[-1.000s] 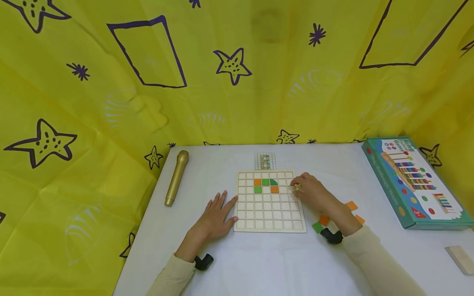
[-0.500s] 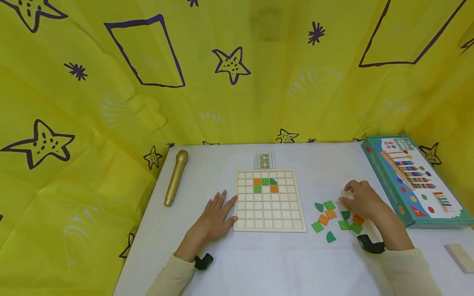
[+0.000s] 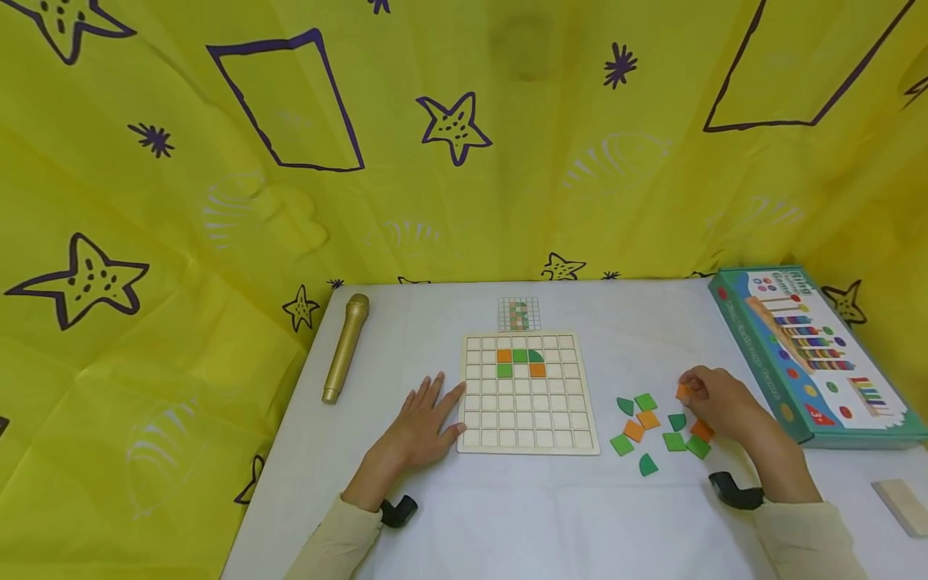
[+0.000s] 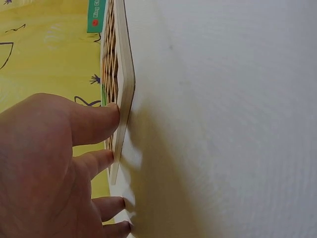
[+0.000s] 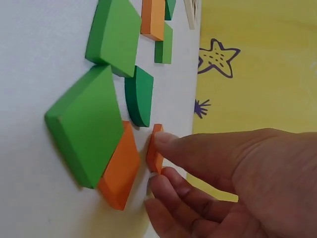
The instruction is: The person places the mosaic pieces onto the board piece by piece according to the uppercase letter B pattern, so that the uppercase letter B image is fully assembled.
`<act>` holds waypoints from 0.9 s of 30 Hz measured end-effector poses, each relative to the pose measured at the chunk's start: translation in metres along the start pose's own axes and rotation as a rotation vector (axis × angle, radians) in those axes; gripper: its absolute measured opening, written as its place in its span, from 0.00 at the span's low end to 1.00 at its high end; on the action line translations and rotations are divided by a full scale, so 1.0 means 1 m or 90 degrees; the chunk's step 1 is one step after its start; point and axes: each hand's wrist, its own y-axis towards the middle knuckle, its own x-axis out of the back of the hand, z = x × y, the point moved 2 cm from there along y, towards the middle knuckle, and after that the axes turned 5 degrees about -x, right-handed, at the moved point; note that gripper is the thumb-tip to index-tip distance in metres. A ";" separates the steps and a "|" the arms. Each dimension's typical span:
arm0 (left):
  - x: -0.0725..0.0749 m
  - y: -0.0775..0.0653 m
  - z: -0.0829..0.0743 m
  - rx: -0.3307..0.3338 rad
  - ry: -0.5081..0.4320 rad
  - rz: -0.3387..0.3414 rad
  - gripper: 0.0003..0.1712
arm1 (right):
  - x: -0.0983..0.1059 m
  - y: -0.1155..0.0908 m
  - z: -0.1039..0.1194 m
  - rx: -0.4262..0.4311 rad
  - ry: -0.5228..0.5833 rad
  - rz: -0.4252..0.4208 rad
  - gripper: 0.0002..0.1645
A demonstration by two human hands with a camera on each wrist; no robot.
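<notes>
My right hand pinches an orange square tile between thumb and fingertips, at the right of a loose group of tiles. Close by lie another orange tile, a green square tile and a dark green quarter-round tile. My left hand rests spread on the table, its thumb and a finger touching the left edge of the wooden grid board. Green and orange tiles sit in several squares near the board's top, with a dark green quarter-round among them.
A small printed pattern card lies behind the board. To the left is a gold microphone-shaped object. A green toy box lies at the right, and a pale wooden block near the right edge. Yellow patterned cloth hangs behind.
My right hand has moved from the board's right edge to the loose tiles at the right and taken hold of an orange tile. The left hand has stayed put.
</notes>
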 end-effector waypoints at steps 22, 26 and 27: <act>-0.001 0.000 -0.001 0.009 -0.011 0.002 0.38 | -0.016 0.027 -0.001 0.059 0.029 -0.081 0.18; -0.001 -0.001 -0.001 0.011 -0.015 0.002 0.38 | -0.019 0.035 0.010 0.057 0.031 -0.065 0.18; -0.001 -0.001 -0.001 0.012 -0.015 0.003 0.38 | -0.019 0.037 0.014 0.059 0.031 -0.063 0.18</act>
